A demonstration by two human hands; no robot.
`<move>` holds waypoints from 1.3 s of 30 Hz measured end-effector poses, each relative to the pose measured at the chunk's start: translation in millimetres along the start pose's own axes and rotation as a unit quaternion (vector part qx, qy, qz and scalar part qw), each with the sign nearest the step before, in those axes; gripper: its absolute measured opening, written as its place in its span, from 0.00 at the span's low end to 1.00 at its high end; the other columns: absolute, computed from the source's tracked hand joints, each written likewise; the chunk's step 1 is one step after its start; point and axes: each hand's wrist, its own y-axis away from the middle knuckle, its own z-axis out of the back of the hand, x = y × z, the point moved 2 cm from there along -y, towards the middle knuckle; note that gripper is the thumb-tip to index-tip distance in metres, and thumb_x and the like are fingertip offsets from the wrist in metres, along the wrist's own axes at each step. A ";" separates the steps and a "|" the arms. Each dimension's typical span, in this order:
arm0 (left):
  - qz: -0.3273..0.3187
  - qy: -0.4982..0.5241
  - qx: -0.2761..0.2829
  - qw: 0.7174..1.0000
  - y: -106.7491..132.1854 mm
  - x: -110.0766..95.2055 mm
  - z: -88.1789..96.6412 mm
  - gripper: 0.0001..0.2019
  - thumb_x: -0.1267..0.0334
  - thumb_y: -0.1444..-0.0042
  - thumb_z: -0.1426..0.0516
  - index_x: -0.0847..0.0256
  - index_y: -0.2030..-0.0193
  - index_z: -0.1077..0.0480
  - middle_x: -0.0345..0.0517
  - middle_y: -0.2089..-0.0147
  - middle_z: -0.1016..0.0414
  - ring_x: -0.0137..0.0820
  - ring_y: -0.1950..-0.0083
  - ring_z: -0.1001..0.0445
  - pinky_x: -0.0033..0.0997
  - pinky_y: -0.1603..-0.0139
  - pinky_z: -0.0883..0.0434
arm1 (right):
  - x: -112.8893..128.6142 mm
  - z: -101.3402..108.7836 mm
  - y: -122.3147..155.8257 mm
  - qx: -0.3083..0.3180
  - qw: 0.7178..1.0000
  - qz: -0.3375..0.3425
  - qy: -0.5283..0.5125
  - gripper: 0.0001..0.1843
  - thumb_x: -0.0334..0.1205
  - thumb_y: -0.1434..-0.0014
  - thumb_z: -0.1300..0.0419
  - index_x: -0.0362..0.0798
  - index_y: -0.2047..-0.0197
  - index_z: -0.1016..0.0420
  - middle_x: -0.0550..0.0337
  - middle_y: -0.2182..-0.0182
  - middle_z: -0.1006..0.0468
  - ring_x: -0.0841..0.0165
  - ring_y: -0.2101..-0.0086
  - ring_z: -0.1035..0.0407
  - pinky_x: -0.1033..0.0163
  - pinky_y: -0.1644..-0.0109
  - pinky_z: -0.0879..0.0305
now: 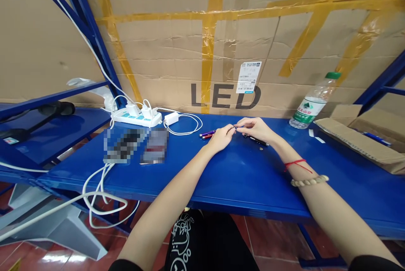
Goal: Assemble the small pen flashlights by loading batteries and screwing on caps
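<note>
My left hand (221, 136) and my right hand (255, 127) meet over the middle of the blue shelf board (240, 178), fingertips pinched together on a small dark pen part (236, 127) between them. A dark pen body (257, 140) lies on the board under my right hand. Two pens, one purple and one red (207, 134), lie just left of my left hand. A tiny metal piece (260, 149) rests on the board near my right wrist, which wears a red string and a bead bracelet.
A white power strip (133, 117) with chargers and white cables sits at the back left, next to two blurred flat devices (136, 145). A water bottle (311, 104) stands at the back right beside an open cardboard box (363, 140). Taped cardboard marked LED forms the back wall.
</note>
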 end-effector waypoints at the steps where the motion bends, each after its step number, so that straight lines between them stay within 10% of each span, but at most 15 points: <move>1: -0.007 -0.001 -0.001 1.000 0.1 -0.7 0.1 0.12 0.62 0.39 0.58 0.61 0.66 0.36 0.38 0.73 0.33 0.26 0.70 0.34 0.24 0.65 0.38 | -0.8 0.3 -0.2 0.000 1.000 -0.004 -0.009 0.19 0.51 0.61 0.35 0.45 0.68 0.23 0.55 0.69 0.24 0.74 0.78 0.35 0.67 0.78 0.37; 39: -0.081 -0.237 -0.069 0.966 7.9 -24.2 14.0 0.13 0.63 0.39 0.56 0.61 0.56 0.32 0.47 0.61 0.28 0.32 0.58 0.31 0.30 0.54 0.36 | 21.7 -8.5 5.3 -0.031 0.999 -0.004 -0.023 0.21 0.56 0.59 0.38 0.45 0.80 0.33 0.62 0.83 0.32 0.76 0.83 0.41 0.69 0.81 0.45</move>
